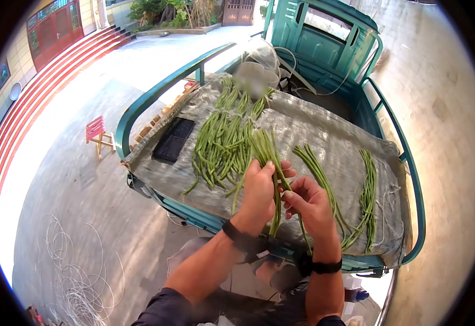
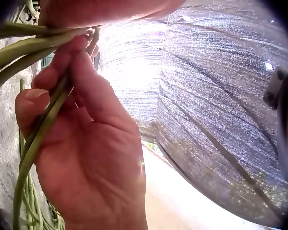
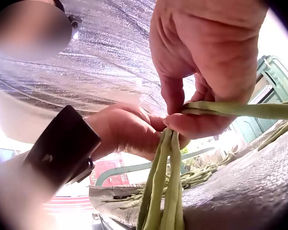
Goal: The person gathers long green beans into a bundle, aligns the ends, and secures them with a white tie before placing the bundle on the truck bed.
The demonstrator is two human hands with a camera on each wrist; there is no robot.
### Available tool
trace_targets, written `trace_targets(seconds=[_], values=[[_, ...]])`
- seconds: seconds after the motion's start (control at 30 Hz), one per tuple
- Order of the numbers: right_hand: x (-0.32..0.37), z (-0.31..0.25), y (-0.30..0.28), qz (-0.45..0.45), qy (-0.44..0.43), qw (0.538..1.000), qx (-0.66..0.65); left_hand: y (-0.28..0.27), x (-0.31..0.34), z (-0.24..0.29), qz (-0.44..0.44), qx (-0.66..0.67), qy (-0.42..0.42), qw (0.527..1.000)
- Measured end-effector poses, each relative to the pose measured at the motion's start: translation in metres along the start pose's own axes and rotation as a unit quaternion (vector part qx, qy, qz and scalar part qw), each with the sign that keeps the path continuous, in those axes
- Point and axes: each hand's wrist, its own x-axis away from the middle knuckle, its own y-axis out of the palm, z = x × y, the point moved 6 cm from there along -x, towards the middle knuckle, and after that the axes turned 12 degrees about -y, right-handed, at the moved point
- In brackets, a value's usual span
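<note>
A small bunch of long green beans point(image 1: 263, 145) is gripped in my left hand point(image 1: 259, 190), with its tips fanned above the fingers and its tails hanging below. Close beside it, my right hand point(image 1: 312, 205) pinches a long bean point(image 2: 38, 139) between thumb and fingers. In the right wrist view the fingertips of both hands meet where the beans come together. A large heap of tied long bean bundles point(image 1: 221, 138) lies beyond my left hand. To the right of my hands rest a loose row of long beans point(image 1: 316, 165) and a thin bundle point(image 1: 367, 187).
The beans lie on a grey woven sheet point(image 1: 281, 117) over the bed of a green three-wheeled truck, with side rails point(image 1: 161, 87). A dark flat object point(image 1: 174, 140) lies at left. White twine point(image 1: 82, 288) is tangled on the ground near a pink stool point(image 1: 96, 129).
</note>
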Motion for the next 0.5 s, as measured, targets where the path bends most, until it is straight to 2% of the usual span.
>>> trace_targets(seconds=[0.2, 0.5], values=[[0.001, -0.003, 0.009, 0.013, 0.028, 0.999, -0.009, 0.001, 0.005, 0.007, -0.014, -0.008, -0.022, 1.0], [0.001, 0.001, 0.008, -0.03, 0.027, 0.999, 0.007, 0.004, 0.006, 0.012, -0.016, -0.021, 0.038, 0.999]])
